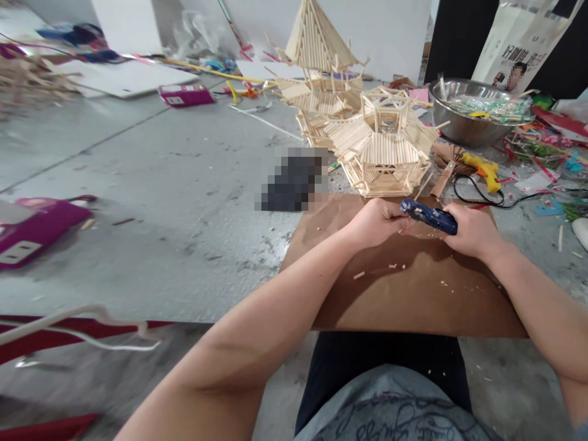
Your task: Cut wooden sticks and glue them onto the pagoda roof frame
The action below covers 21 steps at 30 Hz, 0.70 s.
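Note:
My right hand [473, 229] is wrapped round a dark blue hand tool [429, 217], which looks like a cutter. At the tool's left end, my left hand [379, 223] pinches a thin wooden stick [423, 187] that slants up to the right. Both hands are above a brown board [349, 306] dotted with small wood offcuts [359, 275]. Just beyond them stands a wooden stick model [390, 150] with a sloped, open-topped roof. Behind it on the left rises a taller stick tower [319, 46] with a pointed roof.
A dark, blurred flat object [289, 184] lies left of the model. On the right are a yellow glue gun [484, 171] with a black cord and a steel bowl [482, 125] of packets. Purple power strips [186, 95] are on the left.

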### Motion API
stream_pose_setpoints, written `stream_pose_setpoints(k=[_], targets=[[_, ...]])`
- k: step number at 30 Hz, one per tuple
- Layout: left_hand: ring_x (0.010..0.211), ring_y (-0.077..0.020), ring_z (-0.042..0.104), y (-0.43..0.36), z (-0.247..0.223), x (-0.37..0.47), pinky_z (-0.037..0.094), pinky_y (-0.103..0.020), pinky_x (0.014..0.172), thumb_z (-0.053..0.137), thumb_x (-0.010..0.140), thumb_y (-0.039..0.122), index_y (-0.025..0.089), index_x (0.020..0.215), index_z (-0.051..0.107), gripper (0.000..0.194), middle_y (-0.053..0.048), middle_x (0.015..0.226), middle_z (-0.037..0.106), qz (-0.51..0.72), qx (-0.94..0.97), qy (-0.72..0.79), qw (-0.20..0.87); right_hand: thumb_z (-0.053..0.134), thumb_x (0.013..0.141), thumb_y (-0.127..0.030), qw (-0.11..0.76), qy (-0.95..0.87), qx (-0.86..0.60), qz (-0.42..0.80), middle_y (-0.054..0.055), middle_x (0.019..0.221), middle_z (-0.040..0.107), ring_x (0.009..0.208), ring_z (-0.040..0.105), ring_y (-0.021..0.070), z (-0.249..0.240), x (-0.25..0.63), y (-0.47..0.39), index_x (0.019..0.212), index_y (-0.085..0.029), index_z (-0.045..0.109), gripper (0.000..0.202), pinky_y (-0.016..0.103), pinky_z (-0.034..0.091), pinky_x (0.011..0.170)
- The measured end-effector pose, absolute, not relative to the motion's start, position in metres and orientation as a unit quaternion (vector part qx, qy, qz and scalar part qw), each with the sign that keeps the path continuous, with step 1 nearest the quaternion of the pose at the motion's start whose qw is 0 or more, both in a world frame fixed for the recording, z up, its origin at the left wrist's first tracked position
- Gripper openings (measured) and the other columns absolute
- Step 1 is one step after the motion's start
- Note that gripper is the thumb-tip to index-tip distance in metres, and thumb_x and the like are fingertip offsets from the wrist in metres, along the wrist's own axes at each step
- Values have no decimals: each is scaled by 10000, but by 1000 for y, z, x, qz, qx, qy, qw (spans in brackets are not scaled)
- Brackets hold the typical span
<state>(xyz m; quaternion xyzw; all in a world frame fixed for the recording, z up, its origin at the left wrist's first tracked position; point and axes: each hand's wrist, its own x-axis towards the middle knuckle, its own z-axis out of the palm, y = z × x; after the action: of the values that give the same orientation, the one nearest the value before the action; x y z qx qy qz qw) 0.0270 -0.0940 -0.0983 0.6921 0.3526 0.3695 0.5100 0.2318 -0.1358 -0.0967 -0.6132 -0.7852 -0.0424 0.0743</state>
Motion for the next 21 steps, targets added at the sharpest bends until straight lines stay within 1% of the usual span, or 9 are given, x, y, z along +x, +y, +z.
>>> stream_pose_setpoints(k=[3, 6, 9, 14, 21], targets=[[459, -73, 446, -92, -100, 26, 343, -176, 486, 582, 708, 210, 150, 518, 618, 202, 14, 489, 554, 314, 768, 316, 462, 521, 676, -320, 63, -774, -628, -55, 55, 767, 658, 696, 620, 237, -96, 230, -136, 840, -214, 544, 196, 311, 397, 558], [453, -71, 432, -90, -102, 24, 336, -178, 476, 563, 729, 249, 149, 524, 604, 231, 17, 484, 541, 306, 787, 315, 434, 518, 675, -339, 47, -767, -638, -57, 60, 746, 663, 690, 623, 249, -95, 228, -137, 829, -218, 547, 198, 316, 392, 549], [448, -73, 434, -88, -104, 24, 342, -184, 474, 548, 742, 280, 142, 530, 599, 258, 13, 474, 532, 298, 789, 313, 436, 512, 684, -366, 35, -759, -648, -52, 67, 749, 666, 697, 624, 257, -94, 227, -137, 822, -220, 554, 206, 323, 394, 556], [446, -69, 439, -87, -105, 25, 348, -183, 475, 544, 742, 288, 128, 544, 598, 260, 13, 476, 528, 284, 781, 329, 449, 507, 689, -388, 10, -747, -663, -47, 58, 716, 652, 695, 617, 243, -93, 226, -137, 821, -223, 562, 218, 310, 396, 565], [462, -68, 448, -85, -107, 25, 371, -190, 501, 550, 740, 299, 114, 562, 603, 262, 5, 496, 550, 271, 773, 352, 453, 490, 696, -407, -20, -730, -682, -43, 72, 758, 662, 729, 623, 251, -92, 223, -136, 870, -212, 576, 275, 303, 395, 583]])
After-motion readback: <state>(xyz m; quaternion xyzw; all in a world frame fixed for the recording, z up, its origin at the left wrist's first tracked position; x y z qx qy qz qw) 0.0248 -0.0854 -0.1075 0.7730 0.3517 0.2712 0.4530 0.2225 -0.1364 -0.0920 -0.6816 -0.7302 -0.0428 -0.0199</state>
